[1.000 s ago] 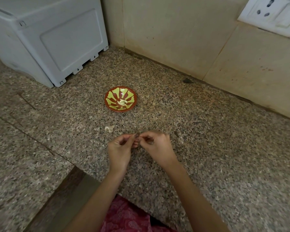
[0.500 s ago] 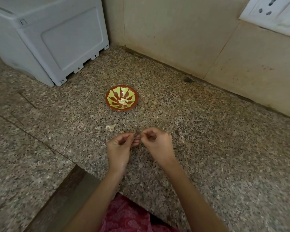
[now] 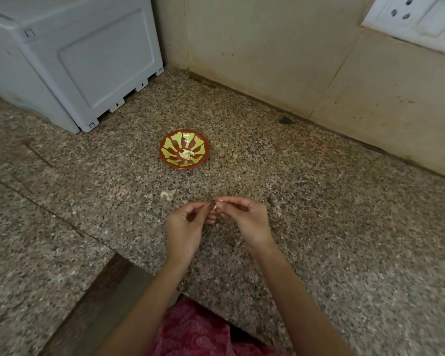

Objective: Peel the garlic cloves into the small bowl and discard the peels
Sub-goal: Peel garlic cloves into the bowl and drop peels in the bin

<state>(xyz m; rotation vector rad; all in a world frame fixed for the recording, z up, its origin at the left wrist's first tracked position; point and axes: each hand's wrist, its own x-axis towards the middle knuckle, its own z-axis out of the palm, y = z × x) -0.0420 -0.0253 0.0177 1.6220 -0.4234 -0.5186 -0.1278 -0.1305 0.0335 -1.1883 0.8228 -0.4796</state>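
**A:** Start at the hands; what are they doing?

**B:** The left hand (image 3: 184,224) and right hand (image 3: 247,219) meet fingertip to fingertip above the counter (image 3: 319,227); both pinch one garlic clove (image 3: 215,206) between them, the remaining fingers loosely curled; only a pale sliver of it shows.

**A:** Which step is that?

**B:** Peeling, I'd judge, partway through one clove; whether skin clings to it I cannot tell, since it is tiny and mostly covered.

**A:** And which way does it point?

**B:** Hard to call; the visible bit looks slightly taller than wide, so the long axis may run away from the person, toward the bowl; which end is tip and which is root is hidden.

**A:** What lies beyond the hands?

**B:** Near the left hand, on its far side, a scrap of peel (image 3: 168,194) lies on the stone; farther back, well apart from the hands, the small bowl (image 3: 172,147) sits upright with a few peeled cloves (image 3: 186,154) at its centre; a white appliance (image 3: 75,60) stands in the back left corner.

**A:** What does the next move call for?

**B:** Probably one hand steadying the clove while a nail of the other strips any last skin; then a reach forward to drop it into the bowl; the loose peel needs gathering for discard; a light but sure pinch matters, since a bare clove is likely slippery.
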